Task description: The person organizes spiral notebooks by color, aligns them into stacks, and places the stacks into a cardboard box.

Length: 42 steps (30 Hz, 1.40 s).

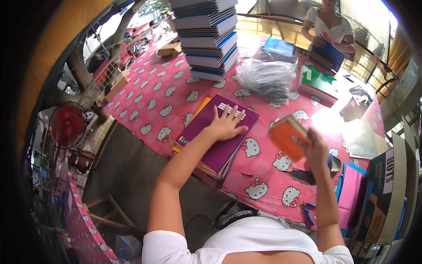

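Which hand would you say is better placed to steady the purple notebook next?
Probably the left hand: it lies spread on the purple notebook, while the right hand grasps an orange book.

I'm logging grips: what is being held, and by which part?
The right hand holds an orange book-like item by its right edge. The left hand rests spread on the purple notebook, gripping nothing.

One purple notebook (223, 154) atop a small pile, one orange book-like block (285, 140), one tall stack of books (210, 44) too tight to count singly, one clear plastic bag (267, 77), one pink notebook (351, 193), one large carton (379, 193) at the counter's (140, 94) right edge, one red fan (67, 125)
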Tool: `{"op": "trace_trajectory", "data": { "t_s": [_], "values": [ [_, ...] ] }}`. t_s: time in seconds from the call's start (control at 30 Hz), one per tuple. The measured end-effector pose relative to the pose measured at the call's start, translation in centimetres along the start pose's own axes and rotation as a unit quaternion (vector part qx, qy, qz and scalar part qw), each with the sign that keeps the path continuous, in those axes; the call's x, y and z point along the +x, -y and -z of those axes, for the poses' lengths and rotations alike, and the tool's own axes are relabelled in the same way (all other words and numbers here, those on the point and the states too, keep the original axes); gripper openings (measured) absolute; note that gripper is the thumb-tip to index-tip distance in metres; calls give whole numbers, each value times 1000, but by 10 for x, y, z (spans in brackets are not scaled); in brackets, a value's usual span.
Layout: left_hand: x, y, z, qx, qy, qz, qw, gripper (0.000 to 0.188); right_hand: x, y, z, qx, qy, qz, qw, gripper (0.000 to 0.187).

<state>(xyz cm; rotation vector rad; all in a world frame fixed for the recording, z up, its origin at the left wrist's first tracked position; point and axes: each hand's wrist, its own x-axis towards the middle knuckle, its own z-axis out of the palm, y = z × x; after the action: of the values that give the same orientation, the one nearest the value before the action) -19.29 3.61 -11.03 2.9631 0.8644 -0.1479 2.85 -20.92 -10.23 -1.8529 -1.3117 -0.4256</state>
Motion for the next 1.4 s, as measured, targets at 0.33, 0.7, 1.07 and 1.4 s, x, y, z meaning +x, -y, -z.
{"op": "trace_trajectory", "data": {
  "t_s": [0.33,0.7,1.07,1.4],
  "values": [
    [-141,70,-44,-353,-456,195,793,50,26,-127,-67,-150,8,27,988,45],
    [-134,82,-99,-579,-601,276,477,53,43,51,-226,530,51,-281,798,40],
    [-138,76,-71,-544,-565,470,404,65,42,76,-238,481,-20,-217,849,42],
    [-134,65,-77,-488,-610,364,507,49,41,56,-222,410,7,-185,893,40]
  ]
}}
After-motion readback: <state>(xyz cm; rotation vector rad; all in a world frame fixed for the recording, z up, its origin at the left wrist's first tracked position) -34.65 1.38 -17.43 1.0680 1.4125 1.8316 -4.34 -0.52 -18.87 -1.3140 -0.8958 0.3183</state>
